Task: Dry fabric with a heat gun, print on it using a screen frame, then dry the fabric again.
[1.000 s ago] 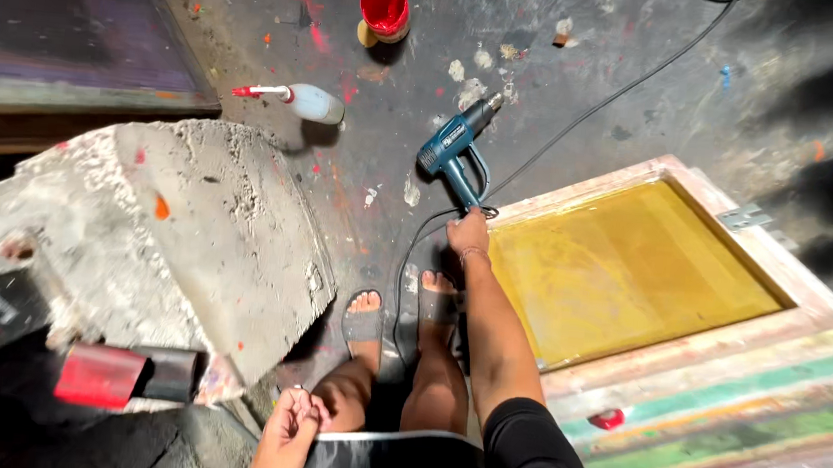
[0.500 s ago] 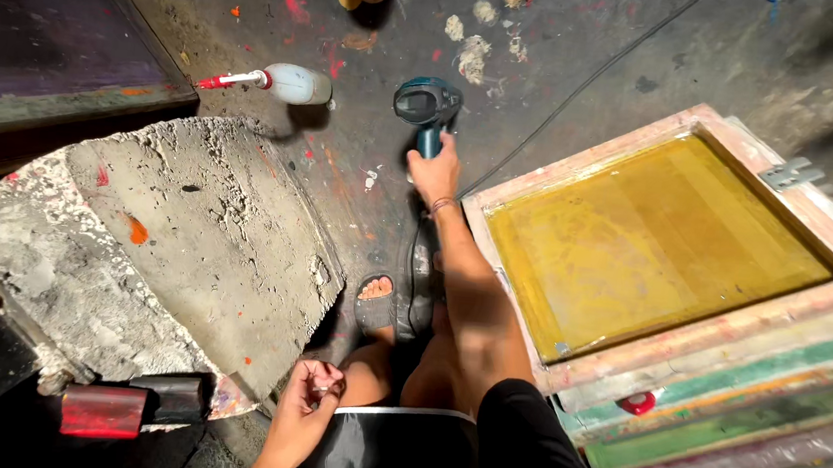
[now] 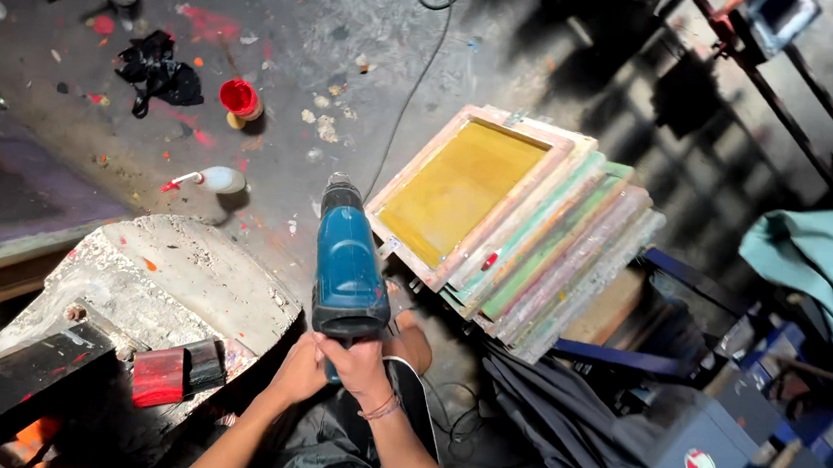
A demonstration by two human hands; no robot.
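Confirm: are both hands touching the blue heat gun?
Touching. The head view shows the right hand and left hand both wrapped around the handle of the heat gun.

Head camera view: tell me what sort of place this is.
Probably a screen-printing workshop. A stack of wooden mesh frames leans beside the person, the concrete floor is spattered with paint, and both hands grip a blue heat gun.

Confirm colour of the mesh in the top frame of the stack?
Yellow mesh, pale wooden frame; head view.
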